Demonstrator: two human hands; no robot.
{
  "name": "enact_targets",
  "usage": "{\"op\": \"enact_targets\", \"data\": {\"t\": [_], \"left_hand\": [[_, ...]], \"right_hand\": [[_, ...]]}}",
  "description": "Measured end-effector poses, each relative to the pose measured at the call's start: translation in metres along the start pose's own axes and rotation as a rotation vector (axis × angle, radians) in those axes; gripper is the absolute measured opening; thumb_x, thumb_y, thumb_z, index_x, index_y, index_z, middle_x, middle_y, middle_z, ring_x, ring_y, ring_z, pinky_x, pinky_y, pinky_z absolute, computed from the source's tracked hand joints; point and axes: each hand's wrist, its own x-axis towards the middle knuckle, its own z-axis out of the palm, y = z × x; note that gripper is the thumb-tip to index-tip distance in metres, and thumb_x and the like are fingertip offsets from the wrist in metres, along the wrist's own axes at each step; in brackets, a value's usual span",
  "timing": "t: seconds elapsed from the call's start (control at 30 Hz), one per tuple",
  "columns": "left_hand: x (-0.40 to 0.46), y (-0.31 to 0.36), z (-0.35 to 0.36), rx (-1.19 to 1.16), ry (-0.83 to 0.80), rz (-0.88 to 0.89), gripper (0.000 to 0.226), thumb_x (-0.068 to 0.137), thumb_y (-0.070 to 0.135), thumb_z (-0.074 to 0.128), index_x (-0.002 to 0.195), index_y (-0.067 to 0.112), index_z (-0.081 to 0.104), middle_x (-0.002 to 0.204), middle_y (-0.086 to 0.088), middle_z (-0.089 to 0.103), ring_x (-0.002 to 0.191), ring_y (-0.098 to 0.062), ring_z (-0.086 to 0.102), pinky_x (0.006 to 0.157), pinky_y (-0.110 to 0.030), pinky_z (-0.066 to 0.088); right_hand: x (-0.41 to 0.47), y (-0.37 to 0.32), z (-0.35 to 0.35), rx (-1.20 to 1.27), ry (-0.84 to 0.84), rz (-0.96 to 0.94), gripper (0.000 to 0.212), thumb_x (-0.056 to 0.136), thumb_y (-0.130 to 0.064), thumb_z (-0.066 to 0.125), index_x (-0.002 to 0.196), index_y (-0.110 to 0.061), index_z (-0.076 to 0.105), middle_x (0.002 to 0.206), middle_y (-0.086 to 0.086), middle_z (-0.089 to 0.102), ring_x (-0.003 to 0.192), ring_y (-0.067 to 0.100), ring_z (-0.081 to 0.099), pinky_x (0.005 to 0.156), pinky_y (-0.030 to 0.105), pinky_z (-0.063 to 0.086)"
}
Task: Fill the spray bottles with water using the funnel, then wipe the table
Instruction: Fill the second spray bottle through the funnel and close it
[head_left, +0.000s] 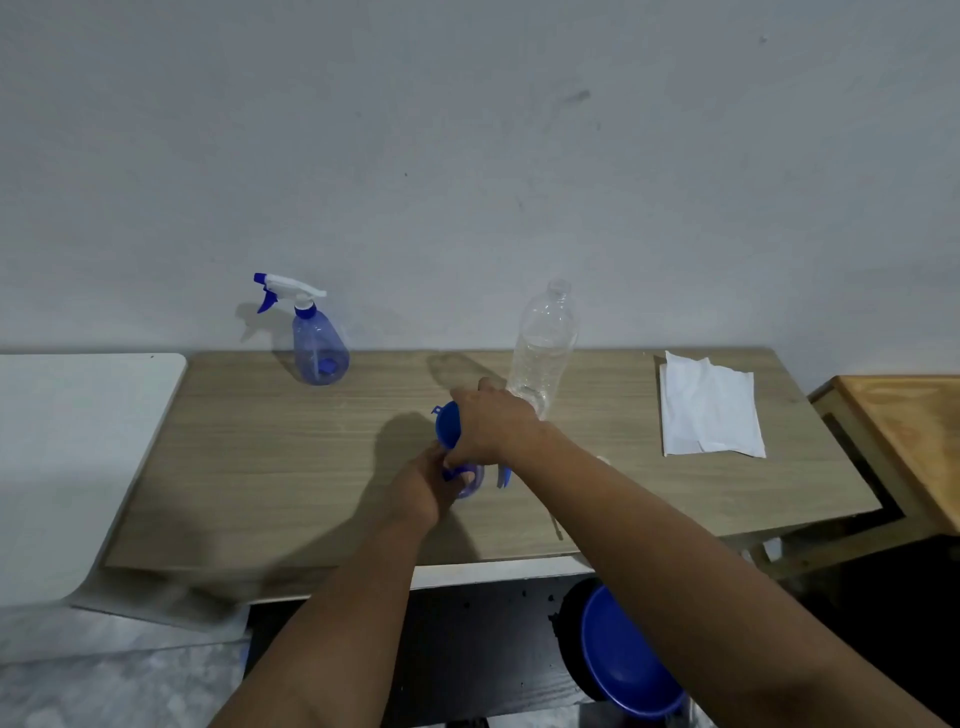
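Note:
In the middle of the wooden table (270, 478), my right hand (491, 423) grips a blue funnel (447, 423) from above. Under it stands a small bluish spray bottle (471, 480) without its head, and my left hand (428, 486) is wrapped around that bottle's neck. The funnel's spout is hidden by my fingers. A loose spray head (503, 475) lies just right of the bottle, mostly behind my right forearm. A second blue spray bottle (318, 347) with its white trigger head on stands at the back left. A clear, almost empty plastic water bottle (543, 345) stands uncapped behind my right hand.
A folded white cloth (709, 410) lies on the table's right side. A white surface (67, 441) adjoins on the left, an orange-brown wooden table (909, 441) on the right. A blue basin (623, 660) sits below the table's front edge. A grey wall rises behind.

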Motion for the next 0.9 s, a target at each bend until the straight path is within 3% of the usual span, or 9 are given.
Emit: {"op": "enact_targets", "data": {"t": [0.13, 0.27, 0.33, 0.4, 0.53, 0.7, 0.9], "left_hand": [[-0.003, 0.008, -0.005, -0.068, -0.039, -0.043, 0.034, 0.086, 0.017, 0.073, 0.117, 0.024, 0.06, 0.106, 0.002, 0.065, 0.105, -0.022, 0.063, 0.095, -0.038, 0.049], [-0.003, -0.002, -0.009, 0.065, -0.029, -0.054, 0.042, 0.081, 0.046, 0.071, 0.121, 0.036, 0.06, 0.107, 0.012, 0.069, 0.097, -0.014, 0.066, 0.09, -0.039, 0.054], [-0.005, -0.001, -0.011, 0.067, -0.054, -0.052, 0.041, 0.08, 0.044, 0.072, 0.119, 0.035, 0.06, 0.103, 0.007, 0.071, 0.092, -0.017, 0.066, 0.087, -0.04, 0.054], [-0.006, 0.002, -0.012, 0.075, -0.05, -0.039, 0.039, 0.082, 0.039, 0.073, 0.117, 0.029, 0.062, 0.102, 0.001, 0.072, 0.09, -0.02, 0.065, 0.085, -0.038, 0.053], [-0.006, -0.003, -0.012, 0.054, -0.026, -0.022, 0.033, 0.084, 0.03, 0.073, 0.114, 0.018, 0.067, 0.103, -0.004, 0.071, 0.092, -0.023, 0.065, 0.083, -0.039, 0.052], [-0.005, -0.013, -0.008, 0.062, 0.002, 0.03, 0.033, 0.088, 0.032, 0.071, 0.118, 0.02, 0.064, 0.105, 0.0, 0.067, 0.093, -0.02, 0.064, 0.077, -0.033, 0.047], [0.0, -0.021, -0.008, 0.093, 0.001, 0.041, 0.051, 0.089, 0.035, 0.07, 0.136, 0.022, 0.058, 0.127, 0.002, 0.065, 0.112, -0.022, 0.062, 0.081, -0.023, 0.039]], "right_hand": [[0.002, 0.002, -0.023, 0.101, -0.072, 0.005, 0.084, 0.07, -0.044, 0.091, 0.139, -0.018, 0.053, 0.133, 0.006, 0.056, 0.108, 0.026, 0.058, 0.089, 0.04, 0.056], [0.006, 0.027, -0.047, 0.462, 0.048, 0.079, 0.079, 0.07, -0.041, 0.092, 0.134, -0.018, 0.052, 0.119, 0.0, 0.059, 0.105, 0.023, 0.06, 0.083, 0.033, 0.051], [0.011, 0.037, -0.04, 0.703, 0.14, 0.115, 0.076, 0.069, -0.031, 0.094, 0.129, -0.017, 0.049, 0.114, 0.001, 0.059, 0.095, 0.018, 0.06, 0.072, 0.028, 0.047], [0.019, 0.042, -0.019, 0.854, 0.213, 0.167, 0.076, 0.069, -0.027, 0.094, 0.128, -0.017, 0.048, 0.116, 0.002, 0.059, 0.097, 0.018, 0.061, 0.072, 0.027, 0.046], [0.041, 0.042, 0.037, 0.93, 0.285, 0.252, 0.08, 0.066, -0.031, 0.094, 0.132, -0.017, 0.052, 0.127, 0.006, 0.056, 0.109, 0.022, 0.06, 0.082, 0.03, 0.048], [0.064, 0.039, 0.08, 1.01, 0.33, 0.288, 0.068, 0.073, -0.021, 0.089, 0.13, -0.015, 0.053, 0.113, 0.001, 0.063, 0.097, 0.023, 0.063, 0.079, 0.029, 0.045], [0.088, 0.032, 0.105, 1.204, 0.339, 0.315, 0.075, 0.077, -0.009, 0.088, 0.14, -0.011, 0.048, 0.125, 0.007, 0.065, 0.105, 0.02, 0.064, 0.093, 0.034, 0.054]]}}
